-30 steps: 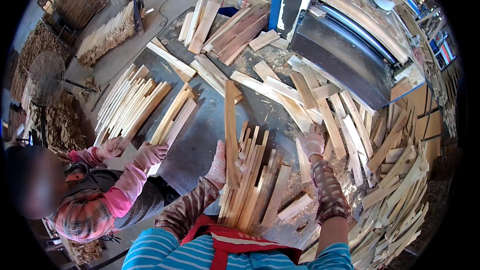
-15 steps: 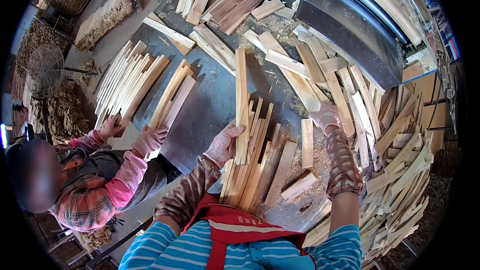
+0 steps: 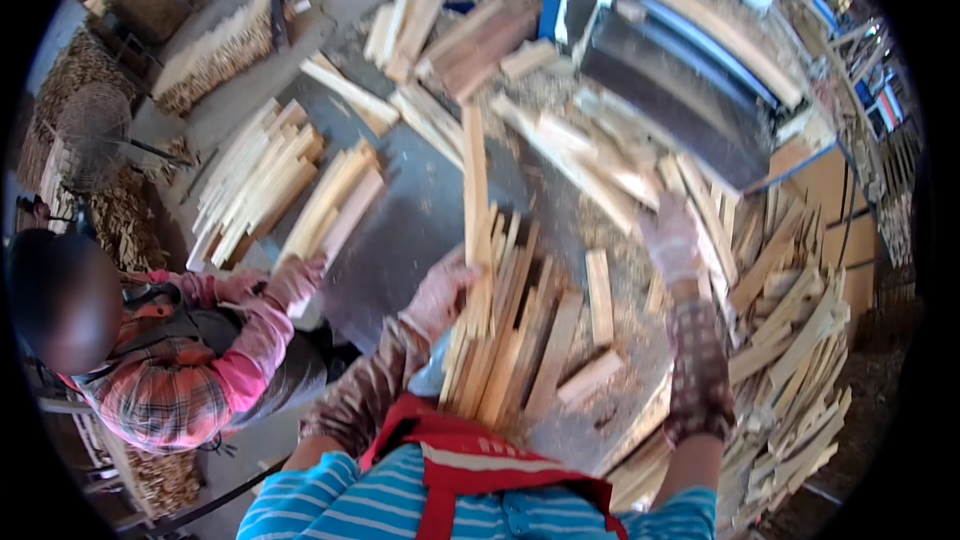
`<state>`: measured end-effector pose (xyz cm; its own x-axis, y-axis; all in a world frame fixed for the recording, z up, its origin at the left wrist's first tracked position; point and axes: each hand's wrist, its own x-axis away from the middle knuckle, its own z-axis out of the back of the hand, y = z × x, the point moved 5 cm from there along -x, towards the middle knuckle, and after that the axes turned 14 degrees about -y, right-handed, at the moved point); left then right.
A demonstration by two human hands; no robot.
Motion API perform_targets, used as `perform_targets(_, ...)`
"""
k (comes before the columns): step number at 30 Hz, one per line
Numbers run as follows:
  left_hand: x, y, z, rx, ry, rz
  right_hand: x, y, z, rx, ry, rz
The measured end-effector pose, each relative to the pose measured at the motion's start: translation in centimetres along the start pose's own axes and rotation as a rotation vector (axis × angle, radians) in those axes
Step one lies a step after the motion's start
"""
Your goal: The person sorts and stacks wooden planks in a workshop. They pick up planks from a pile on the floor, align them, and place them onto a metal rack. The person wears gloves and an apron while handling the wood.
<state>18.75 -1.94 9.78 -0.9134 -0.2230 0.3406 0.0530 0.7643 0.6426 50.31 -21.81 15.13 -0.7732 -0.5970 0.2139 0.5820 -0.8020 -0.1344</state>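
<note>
A long, pale wooden board (image 3: 474, 175) points away from me, with my gloved left hand (image 3: 440, 290) closed around its near part. Under it, against my apron, lies a bundle of narrow wooden strips (image 3: 505, 340). My gloved right hand (image 3: 672, 240) is over the loose boards on the right side of the table, its fingers smeared by motion. Beside those fingers are the ends of several pale boards (image 3: 600, 175); whether the hand grips one cannot be made out. A short board (image 3: 599, 297) and a small block (image 3: 590, 377) lie between my hands.
To the left a co-worker (image 3: 170, 360) in pink sleeves handles wooden strips by a stack (image 3: 255, 185) on the grey table (image 3: 385, 260). A dark machine (image 3: 680, 90) with a roller stands at the far right. Heaped offcuts (image 3: 790, 370) lie at the right edge. Sawdust covers parts of the table.
My right hand has moved right and slightly nearer, away from the board end it was touching. Boards near it have shifted. My left hand still holds its board. The view has tilted slightly.
</note>
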Motion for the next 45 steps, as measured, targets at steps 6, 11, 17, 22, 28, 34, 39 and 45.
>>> perform_targets(6, 4.1, 1.0, -2.0, -0.544, -0.214, 0.129, 9.6, -11.9, 1.0, 0.356, -0.079, 0.598)
perform_targets(11, 6.5, 1.1, -3.3, -0.563, -0.451, 0.150, 15.7, -16.1, 0.4, 0.300, -0.161, 0.900)
perform_targets(17, 9.0, 0.8, -3.7, -0.455, -0.273, 0.022, 16.5, -19.8, 5.9, -0.409, -0.301, 0.446)
perform_targets(22, 12.0, -5.3, -5.8, -0.441, -0.503, 0.103, 13.4, -20.6, 2.9, -1.063, -0.002, 0.354)
perform_targets(28, 15.6, -9.0, -3.6, -0.339, -0.410, 0.340, 11.8, -22.6, 0.6, -1.153, -0.025, 0.155)
perform_targets(34, 15.4, -9.1, 1.1, -0.093, -0.267, 0.223, 11.1, -24.8, -1.2, -1.203, 0.139, 0.387)
perform_targets(39, 14.8, -2.9, 3.6, 0.144, -0.226, 0.126, 12.3, -23.0, -6.9, -1.041, -0.346, 0.252)
perform_targets(45, 13.2, 1.3, 10.4, 0.340, -0.109, -0.002, 18.2, -21.8, -13.3, -1.538, -0.510, 0.031)
